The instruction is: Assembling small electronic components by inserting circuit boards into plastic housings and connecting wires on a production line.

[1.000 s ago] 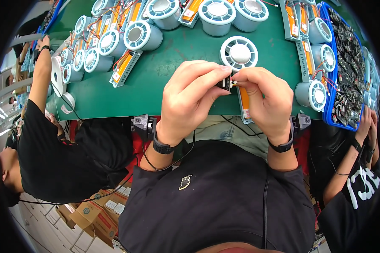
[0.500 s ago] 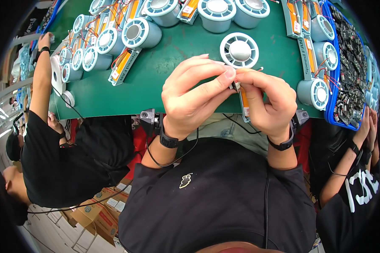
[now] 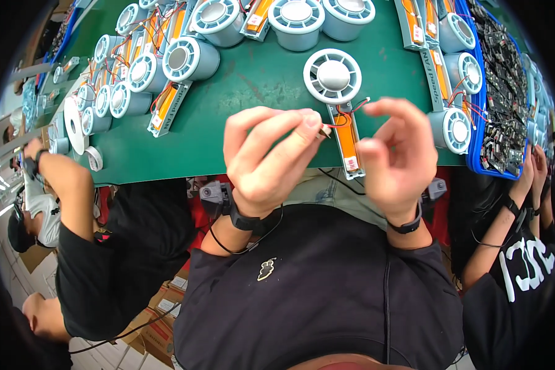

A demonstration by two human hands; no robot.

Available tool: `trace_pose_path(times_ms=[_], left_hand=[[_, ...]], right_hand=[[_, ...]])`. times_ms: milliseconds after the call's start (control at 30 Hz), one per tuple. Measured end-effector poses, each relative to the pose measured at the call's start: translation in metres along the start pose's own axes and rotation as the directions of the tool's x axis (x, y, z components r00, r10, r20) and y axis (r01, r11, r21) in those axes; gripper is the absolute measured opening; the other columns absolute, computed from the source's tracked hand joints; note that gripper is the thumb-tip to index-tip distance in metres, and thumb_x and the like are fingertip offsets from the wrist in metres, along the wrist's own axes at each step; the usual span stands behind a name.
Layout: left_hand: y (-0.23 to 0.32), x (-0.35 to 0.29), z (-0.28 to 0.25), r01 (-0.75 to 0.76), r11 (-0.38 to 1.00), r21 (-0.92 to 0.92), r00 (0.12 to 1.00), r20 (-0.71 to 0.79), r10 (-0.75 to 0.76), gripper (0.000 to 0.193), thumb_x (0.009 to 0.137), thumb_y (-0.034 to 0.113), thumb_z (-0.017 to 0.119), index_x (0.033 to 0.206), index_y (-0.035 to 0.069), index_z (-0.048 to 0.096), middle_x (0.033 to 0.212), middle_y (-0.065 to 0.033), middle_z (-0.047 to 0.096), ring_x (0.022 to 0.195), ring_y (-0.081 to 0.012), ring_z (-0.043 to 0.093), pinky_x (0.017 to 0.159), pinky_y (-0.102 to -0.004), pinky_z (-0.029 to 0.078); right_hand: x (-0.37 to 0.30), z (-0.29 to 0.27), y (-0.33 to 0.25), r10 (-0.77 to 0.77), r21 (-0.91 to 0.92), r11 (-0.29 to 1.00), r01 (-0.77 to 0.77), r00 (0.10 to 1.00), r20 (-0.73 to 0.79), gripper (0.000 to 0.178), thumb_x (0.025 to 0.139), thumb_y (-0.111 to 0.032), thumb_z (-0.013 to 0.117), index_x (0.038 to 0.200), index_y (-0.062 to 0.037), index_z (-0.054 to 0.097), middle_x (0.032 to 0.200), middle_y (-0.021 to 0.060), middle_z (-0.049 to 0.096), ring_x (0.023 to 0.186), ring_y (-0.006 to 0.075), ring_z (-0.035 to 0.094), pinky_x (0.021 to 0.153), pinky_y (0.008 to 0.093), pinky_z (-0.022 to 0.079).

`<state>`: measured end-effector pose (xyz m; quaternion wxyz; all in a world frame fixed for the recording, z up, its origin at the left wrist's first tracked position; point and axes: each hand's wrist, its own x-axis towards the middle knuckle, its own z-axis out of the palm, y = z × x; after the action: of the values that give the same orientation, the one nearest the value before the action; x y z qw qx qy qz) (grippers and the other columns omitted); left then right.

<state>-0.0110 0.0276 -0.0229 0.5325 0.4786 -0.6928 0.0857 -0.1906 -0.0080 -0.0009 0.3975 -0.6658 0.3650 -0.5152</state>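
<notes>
A light-blue handheld fan (image 3: 333, 75) lies in front of me, its open handle toward me. In the handle sits an orange battery (image 3: 346, 139) with a white label, and thin red and black wires come out near its top. My left hand (image 3: 268, 154) pinches a small dark circuit board (image 3: 324, 132) with a white plug and red wires at its edge; fingertips hide most of it. To the right of the handle my right hand (image 3: 399, 163) is open, fingers apart and slightly blurred, holding nothing. A loose wire end with a small white plug (image 3: 367, 99) sticks out near its fingertips.
More fans with exposed batteries (image 3: 143, 73) crowd the table's left and far side, others (image 3: 456, 131) the right. A blue tray (image 3: 478, 145) of dark circuit boards stands at the right edge. A white tape roll (image 3: 94, 158) lies at left. Co-workers sit on both sides.
My right hand has let go and moved away to the right, fingers opening. My left hand keeps its pinch, now a little lower and left. The battery handle has come into fuller view.
</notes>
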Motion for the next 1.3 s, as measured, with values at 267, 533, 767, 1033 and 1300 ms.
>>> trace_pose_path(times_ms=[267, 533, 767, 1033, 1300], left_hand=[[-0.006, 0.000, -0.009, 0.108, 0.992, 0.060, 0.987, 0.110, -0.114, 0.049, 0.061, -0.006, 0.086, 0.107, 0.008, 0.077, 0.100, -0.0029, 0.074, 0.077, -0.0194, 0.058, 0.063, -0.0283, 0.048], [-0.012, 0.007, -0.008, 0.103, 0.986, -0.133, 0.974, 0.214, -0.073, 0.044, 0.068, -0.005, 0.084, 0.110, 0.006, 0.076, 0.104, -0.0064, 0.074, 0.072, -0.0182, 0.063, 0.057, -0.0285, 0.050], [-0.008, 0.011, -0.015, 0.286, 0.938, -0.195, 0.903, 0.381, -0.196, 0.042, 0.072, -0.011, 0.083, 0.112, 0.003, 0.076, 0.111, -0.0152, 0.072, 0.086, -0.0196, 0.074, 0.067, -0.0261, 0.059], [-0.005, 0.019, -0.020, 0.408, 0.847, -0.341, 0.875, 0.410, -0.257, 0.039, 0.078, -0.013, 0.079, 0.114, 0.000, 0.075, 0.118, -0.0197, 0.070, 0.092, -0.0238, 0.075, 0.077, -0.0301, 0.064], [-0.008, 0.009, -0.014, 0.492, 0.765, -0.415, 0.852, 0.411, -0.325, 0.031, 0.081, -0.014, 0.076, 0.110, -0.003, 0.076, 0.120, -0.0228, 0.069, 0.096, -0.0254, 0.075, 0.081, -0.0312, 0.064]], right_hand=[[0.017, -0.016, 0.019, 0.385, 0.018, 0.920, -0.391, 0.913, 0.136, 0.022, 0.093, 0.010, 0.065, 0.113, 0.0031, 0.067, 0.098, 0.0085, 0.069, 0.075, 0.0096, 0.064, 0.070, 0.0223, 0.051], [0.037, -0.016, 0.017, -0.123, -0.039, 0.986, 0.162, 0.866, 0.485, 0.013, 0.090, 0.012, 0.066, 0.101, 0.0050, 0.068, 0.103, 0.0107, 0.071, 0.080, 0.0126, 0.068, 0.068, 0.0238, 0.053], [0.017, 0.004, 0.007, 0.157, 0.099, 0.979, -0.180, 0.966, 0.204, 0.023, 0.081, 0.017, 0.068, 0.099, 0.0027, 0.071, 0.094, 0.0139, 0.075, 0.082, 0.0194, 0.074, 0.064, 0.0246, 0.055], [0.025, -0.001, 0.026, -0.194, 0.037, 0.981, 0.191, 0.944, 0.267, 0.024, 0.083, 0.016, 0.068, 0.103, 0.0034, 0.073, 0.090, 0.0111, 0.077, 0.073, 0.0139, 0.073, 0.061, 0.0204, 0.053], [0.023, 0.000, 0.008, 0.124, -0.027, 0.992, -0.121, 0.949, 0.289, 0.027, 0.081, 0.013, 0.072, 0.105, 0.0014, 0.070, 0.092, 0.0097, 0.077, 0.058, 0.0064, 0.061, 0.051, 0.0199, 0.042]])
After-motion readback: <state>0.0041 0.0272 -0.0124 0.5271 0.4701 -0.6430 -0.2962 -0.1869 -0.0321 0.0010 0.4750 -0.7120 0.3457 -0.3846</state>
